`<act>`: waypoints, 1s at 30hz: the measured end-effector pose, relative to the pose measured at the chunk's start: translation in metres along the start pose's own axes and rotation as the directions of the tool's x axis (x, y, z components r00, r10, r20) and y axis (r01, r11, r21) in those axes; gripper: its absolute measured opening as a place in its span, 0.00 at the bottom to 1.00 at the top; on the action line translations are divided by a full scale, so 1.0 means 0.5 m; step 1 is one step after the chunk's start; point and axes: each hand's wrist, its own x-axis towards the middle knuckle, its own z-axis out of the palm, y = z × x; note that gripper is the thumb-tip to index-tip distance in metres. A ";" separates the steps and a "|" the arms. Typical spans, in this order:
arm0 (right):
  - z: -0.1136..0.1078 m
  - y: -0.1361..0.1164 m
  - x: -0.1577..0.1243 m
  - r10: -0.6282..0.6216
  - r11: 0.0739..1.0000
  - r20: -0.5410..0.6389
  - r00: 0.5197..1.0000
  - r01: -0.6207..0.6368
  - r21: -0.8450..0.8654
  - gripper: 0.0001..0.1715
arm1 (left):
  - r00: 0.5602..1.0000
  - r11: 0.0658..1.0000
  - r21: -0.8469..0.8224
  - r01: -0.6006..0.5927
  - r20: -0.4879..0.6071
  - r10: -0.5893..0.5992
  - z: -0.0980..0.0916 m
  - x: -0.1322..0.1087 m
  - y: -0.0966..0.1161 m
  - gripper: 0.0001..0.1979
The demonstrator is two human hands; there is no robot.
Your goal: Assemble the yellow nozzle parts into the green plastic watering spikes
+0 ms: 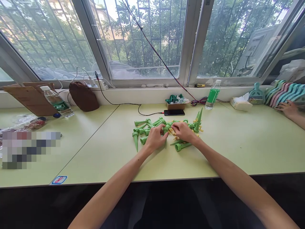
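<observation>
Many green plastic spikes with ribbed caps lie in a loose pile on the pale green table (95, 156). My left hand (155, 137) is closed round one green spike (165, 140), which points downward. Close beside its cap, my right hand (183, 131) has its fingers pinched together; whatever they hold is too small to make out. Small yellow pieces (175, 137) lie between and beneath my hands. One green spike (200, 119) stands point up right of my right hand, and another (135, 140) lies at the pile's left edge.
Behind the pile are a black phone (174, 112) on a cable, a small box (176, 105) and a bottle (213, 95). Tissues (241, 103) and hangers (283, 93) sit right, near another person's hand (288, 108). A bottle (58, 103) and cardboard (33, 100) stand left.
</observation>
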 end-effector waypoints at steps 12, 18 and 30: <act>0.006 0.010 0.000 0.060 0.992 -0.025 0.998 -0.063 -0.106 0.15 | 0.983 0.988 0.151 -0.042 0.182 0.014 -0.001 -0.002 0.008 0.09; 0.001 0.008 -0.001 0.050 0.999 0.027 0.998 -0.049 -0.013 0.10 | 0.982 0.979 0.196 -0.048 0.189 0.011 -0.001 -0.003 0.002 0.10; -0.011 0.009 -0.001 -0.027 1.000 0.176 0.984 0.027 0.001 0.09 | 1.000 0.993 0.114 0.009 0.020 -0.011 -0.019 0.010 -0.001 0.11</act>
